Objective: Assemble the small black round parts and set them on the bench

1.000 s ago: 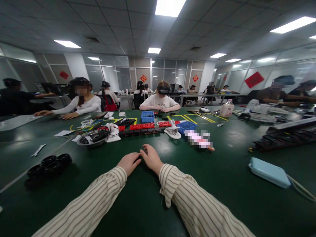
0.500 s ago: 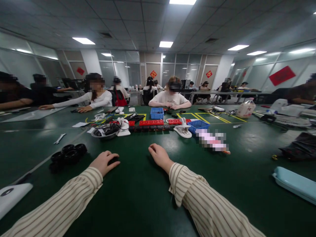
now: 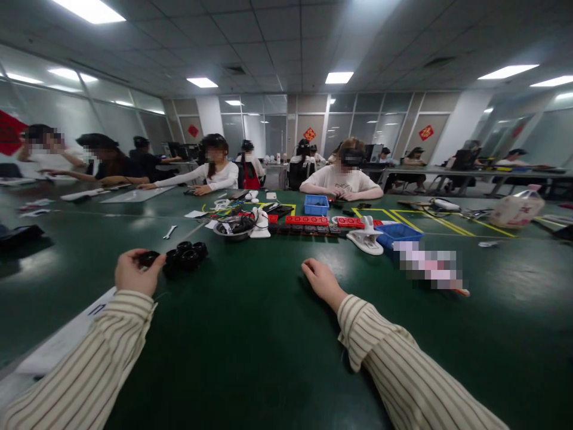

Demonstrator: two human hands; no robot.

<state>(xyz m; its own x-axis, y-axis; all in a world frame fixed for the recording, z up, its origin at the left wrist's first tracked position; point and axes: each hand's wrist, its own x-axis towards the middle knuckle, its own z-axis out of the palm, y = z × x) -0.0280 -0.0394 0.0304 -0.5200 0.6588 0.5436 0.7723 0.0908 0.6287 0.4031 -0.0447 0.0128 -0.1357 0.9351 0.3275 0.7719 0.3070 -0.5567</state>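
Note:
My left hand (image 3: 138, 273) pinches a black round part (image 3: 149, 258), like a small wheel, between thumb and fingers. Just right of it stands a tight group of similar black round parts (image 3: 188, 255) on the green table (image 3: 250, 334). Farther right, my right hand (image 3: 323, 282) rests on the tabletop with its fingers curled together and nothing seen in them. Its fingertips are partly hidden.
Beyond my hands lie a bowl of cables (image 3: 235, 230), red strips (image 3: 307, 220), a white clamp (image 3: 367, 237) and blue baskets (image 3: 398, 233). A wrench (image 3: 169, 232) lies behind the black parts. A co-worker (image 3: 344, 179) sits opposite; others sit along the tables.
My view has turned left, so the scene sits farther right. My left hand has crossed from the right side of the black parts to their left and taken hold of one. The right hand stays put.

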